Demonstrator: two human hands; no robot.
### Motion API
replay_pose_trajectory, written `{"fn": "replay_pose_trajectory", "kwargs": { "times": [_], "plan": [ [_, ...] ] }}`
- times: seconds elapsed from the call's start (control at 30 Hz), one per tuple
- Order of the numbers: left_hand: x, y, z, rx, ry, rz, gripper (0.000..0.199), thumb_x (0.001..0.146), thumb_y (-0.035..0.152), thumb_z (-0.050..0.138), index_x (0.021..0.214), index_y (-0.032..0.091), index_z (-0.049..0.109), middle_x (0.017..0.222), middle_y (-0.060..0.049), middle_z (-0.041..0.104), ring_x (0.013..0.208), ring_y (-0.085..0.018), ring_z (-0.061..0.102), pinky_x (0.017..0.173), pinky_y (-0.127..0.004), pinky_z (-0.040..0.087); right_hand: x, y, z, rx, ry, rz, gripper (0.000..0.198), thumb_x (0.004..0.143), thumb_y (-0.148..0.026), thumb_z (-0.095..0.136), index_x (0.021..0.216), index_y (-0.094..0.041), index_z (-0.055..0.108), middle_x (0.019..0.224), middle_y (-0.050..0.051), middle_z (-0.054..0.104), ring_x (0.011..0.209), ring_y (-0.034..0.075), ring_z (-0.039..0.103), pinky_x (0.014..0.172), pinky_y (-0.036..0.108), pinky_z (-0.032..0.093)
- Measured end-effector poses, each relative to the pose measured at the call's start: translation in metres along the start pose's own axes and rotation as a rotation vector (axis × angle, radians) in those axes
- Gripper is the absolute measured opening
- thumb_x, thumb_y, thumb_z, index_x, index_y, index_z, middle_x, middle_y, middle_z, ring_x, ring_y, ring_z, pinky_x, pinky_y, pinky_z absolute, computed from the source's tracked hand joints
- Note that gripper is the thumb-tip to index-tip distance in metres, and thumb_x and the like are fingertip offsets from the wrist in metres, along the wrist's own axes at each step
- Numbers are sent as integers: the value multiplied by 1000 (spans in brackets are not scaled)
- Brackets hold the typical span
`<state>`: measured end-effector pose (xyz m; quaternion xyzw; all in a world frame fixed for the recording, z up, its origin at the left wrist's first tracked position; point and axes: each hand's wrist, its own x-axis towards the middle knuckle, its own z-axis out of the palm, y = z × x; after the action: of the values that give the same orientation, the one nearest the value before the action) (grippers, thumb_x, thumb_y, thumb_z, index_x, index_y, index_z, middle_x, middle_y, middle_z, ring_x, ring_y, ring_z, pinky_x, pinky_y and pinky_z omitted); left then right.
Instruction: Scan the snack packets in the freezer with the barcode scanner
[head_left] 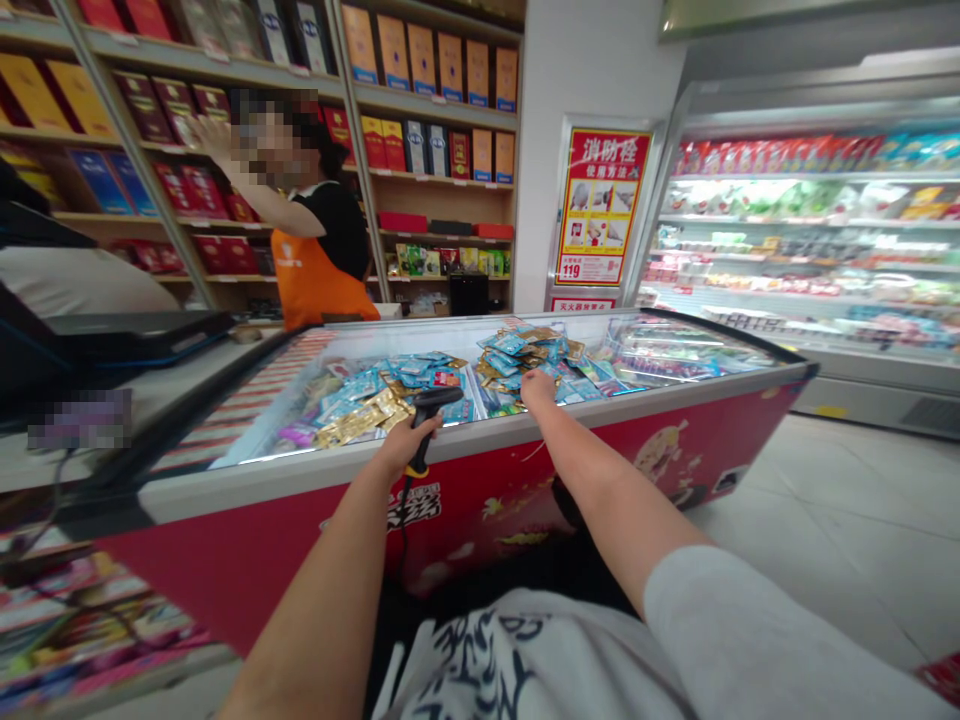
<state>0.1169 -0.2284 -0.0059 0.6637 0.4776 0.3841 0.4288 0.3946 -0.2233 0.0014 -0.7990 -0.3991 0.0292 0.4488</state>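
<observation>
My left hand (pixel 407 443) is wrapped round the grip of a black barcode scanner (pixel 437 398), its head pointing right above the freezer's front rim. A cable hangs from the scanner down the red front. My right hand (pixel 537 388) reaches over the rim with its fingers curled, at the near edge of a heap of blue and gold packets (pixel 525 348). Whatever it may hold is hidden. Left of a white divider lie more blue and gold packets (pixel 382 395). Both heaps are in a red chest freezer (pixel 292 550).
Behind the freezer a person in an orange apron (pixel 319 275) raises an arm. Boxed goods fill the shelves (pixel 442 105) at the back. A counter (pixel 150 385) with a dark device is at left. A lit refrigerated display (pixel 795 230) stands at right, beyond the tiled floor (pixel 817 510).
</observation>
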Motion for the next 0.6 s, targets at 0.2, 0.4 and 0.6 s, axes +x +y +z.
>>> {"fn": "replay_pose_trajectory", "kwargs": {
  "times": [0.2, 0.4, 0.6],
  "plan": [
    [1, -2, 0, -45, -6, 2, 43, 58, 57, 67, 65, 15, 63, 62, -3, 61, 58, -16, 51, 56, -29, 37, -16, -5, -6, -29, 69, 24, 21, 85, -27, 49, 90, -15, 64, 110, 16, 53, 92, 21, 57, 85, 33, 43],
    [1, 0, 0, -63, 1, -3, 41, 58, 56, 67, 63, 15, 62, 62, -3, 62, 57, -16, 51, 54, -28, 37, -33, -23, -1, -108, 96, -380, 25, 88, -22, 43, 107, -21, 60, 119, 9, 49, 99, 19, 55, 86, 30, 41],
    [1, 1, 0, -93, 26, -15, 43, 57, 57, 67, 63, 15, 62, 59, -3, 61, 54, -15, 51, 51, -28, 37, -53, -44, 38, -203, -376, -633, 31, 88, -37, 48, 111, -19, 59, 113, 9, 60, 110, 22, 52, 95, 33, 36]
  ]
}}
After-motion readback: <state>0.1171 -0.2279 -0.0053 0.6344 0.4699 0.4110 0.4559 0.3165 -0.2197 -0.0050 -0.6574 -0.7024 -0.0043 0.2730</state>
